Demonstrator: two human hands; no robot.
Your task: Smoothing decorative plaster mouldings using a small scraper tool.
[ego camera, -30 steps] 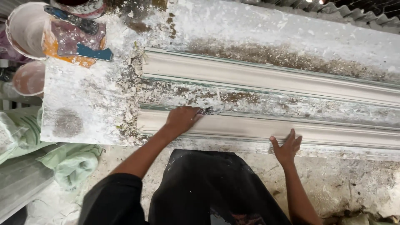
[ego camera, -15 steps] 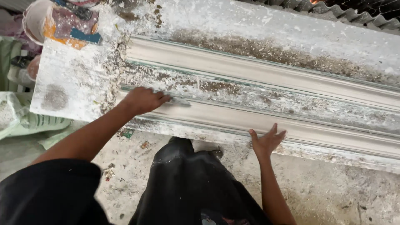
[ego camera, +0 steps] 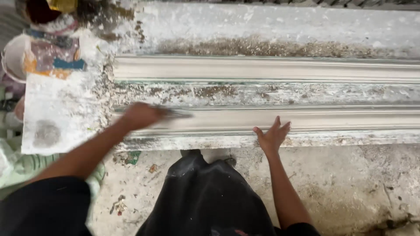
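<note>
- Head view: the left hand is blurred, its fingers closed round a thin flat tool whose blade lies along the near moulding.
- The right hand rests open, fingers spread, flat on that moulding's front edge, grasping nothing.
- A second moulding runs parallel behind it; both lie on a plaster-crusted bench.
- At the left are a white board and a bucket.
</note>
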